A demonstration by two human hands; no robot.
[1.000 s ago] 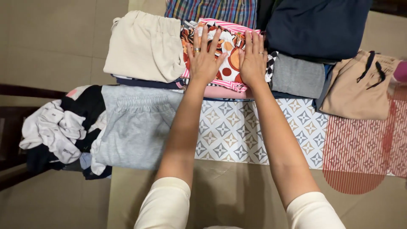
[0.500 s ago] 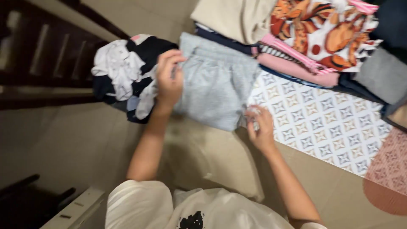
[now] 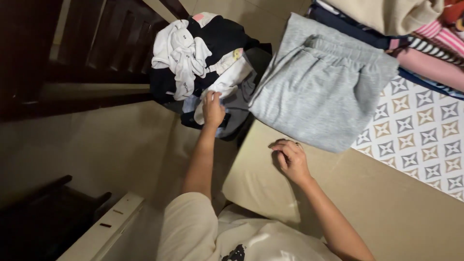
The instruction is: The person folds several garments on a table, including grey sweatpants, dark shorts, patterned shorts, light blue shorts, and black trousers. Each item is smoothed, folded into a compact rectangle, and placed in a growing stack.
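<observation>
- left hand (image 3: 213, 109) is out past the left edge of the bed, fingers pinched shut on a white garment (image 3: 223, 85) at the near side of the unsorted laundry pile (image 3: 203, 63).
- right hand (image 3: 291, 160) rests loosely curled on the tan bedsheet (image 3: 386, 212), holding nothing, just beside the near corner of the folded grey sweatpants (image 3: 321, 89).
- to do this pull well, my read: lift the white piece straight up so the dark clothes tangled under it stay put, and keep the right hand clear of the grey fold.
- the count: one grey folded piece, one mixed pile of white and black clothes, one patterned mat (image 3: 420, 135) under the folds.
- along the far edge, one stack of folded clothes (image 3: 415, 34); at least four layers show: cream, navy, striped, pink.
- dark wooden furniture (image 3: 72, 58) stands left of the pile.
</observation>
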